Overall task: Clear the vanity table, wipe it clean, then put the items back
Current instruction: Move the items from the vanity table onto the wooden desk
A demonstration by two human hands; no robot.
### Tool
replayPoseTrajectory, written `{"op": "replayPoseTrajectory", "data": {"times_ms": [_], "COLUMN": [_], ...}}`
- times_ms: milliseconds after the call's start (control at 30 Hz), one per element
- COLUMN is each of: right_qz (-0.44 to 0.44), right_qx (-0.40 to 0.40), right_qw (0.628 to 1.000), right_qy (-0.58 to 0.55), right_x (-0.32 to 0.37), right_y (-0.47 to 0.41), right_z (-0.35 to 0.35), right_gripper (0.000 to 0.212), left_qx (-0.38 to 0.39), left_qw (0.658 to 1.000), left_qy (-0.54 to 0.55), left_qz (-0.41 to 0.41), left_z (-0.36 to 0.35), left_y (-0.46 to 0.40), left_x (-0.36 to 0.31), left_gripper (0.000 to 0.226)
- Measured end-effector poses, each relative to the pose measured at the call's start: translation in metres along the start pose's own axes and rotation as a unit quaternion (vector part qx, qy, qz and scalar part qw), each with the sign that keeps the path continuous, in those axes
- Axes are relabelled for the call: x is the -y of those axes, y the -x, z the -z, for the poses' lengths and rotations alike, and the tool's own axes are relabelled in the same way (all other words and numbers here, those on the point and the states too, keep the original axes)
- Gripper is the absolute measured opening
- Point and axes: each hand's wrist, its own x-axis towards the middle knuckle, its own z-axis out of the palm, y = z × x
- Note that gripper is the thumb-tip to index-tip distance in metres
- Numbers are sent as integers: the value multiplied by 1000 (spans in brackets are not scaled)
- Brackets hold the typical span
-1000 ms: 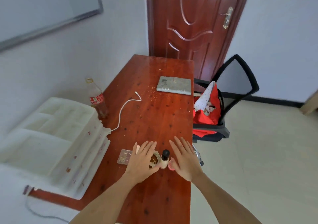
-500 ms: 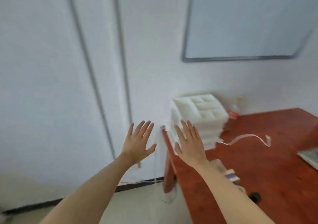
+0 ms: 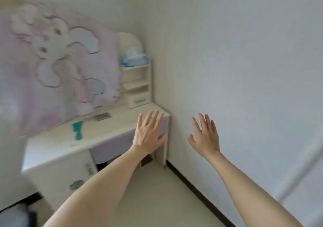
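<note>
Head view: both hands are spread and empty. The vanity worktop [image 3: 52, 144] lies ahead and to the left, its long edge running left to right. The left hand [image 3: 148, 136] hovers by its right end; the right hand [image 3: 205, 137] faces bare wall. A teal item [image 3: 77, 129] lies left of the left grip.

Both arms stretched forward, left hand [image 3: 148, 134] and right hand [image 3: 205, 136] empty, fingers spread
</note>
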Motion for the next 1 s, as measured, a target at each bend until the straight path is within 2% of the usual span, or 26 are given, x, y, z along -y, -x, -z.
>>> {"op": "replayPoseTrajectory", "data": {"times_ms": [33,133,167,267,433,633,800,1000], "right_qz": [35,65,86,145,209,275,286,292], "right_qx": [-9,20,31,57,92,157,212,287], "right_qw": [999,996,994,985,968,943,929,910], "right_qy": [-21,-52,-58,-78,-99,-100,-97,-68], "right_x": [53,106,132,194,271,329,363,391], "right_y": [-34,-67,-79,-112,-163,-240,-300,-345], "right_z": [-28,-47,-60,-99,-169,-257,-320,-393], "right_gripper": [60,59,58,58,62,61,58,57], "left_qx": [9,18,49,46,72,95,98,172], "left_qw": [997,992,988,974,951,923,904,870], "left_qy": [-16,-37,-43,-52,-55,-35,-19,8], "left_qz": [72,120,142,214,295,371,416,461], "left_z": [7,9,11,2,-28,-90,-131,-182], "left_y": [19,41,53,79,95,71,51,39], "left_x": [58,120,143,206,282,365,419,476], "left_gripper": [74,74,74,74,74,73,75,82]}}
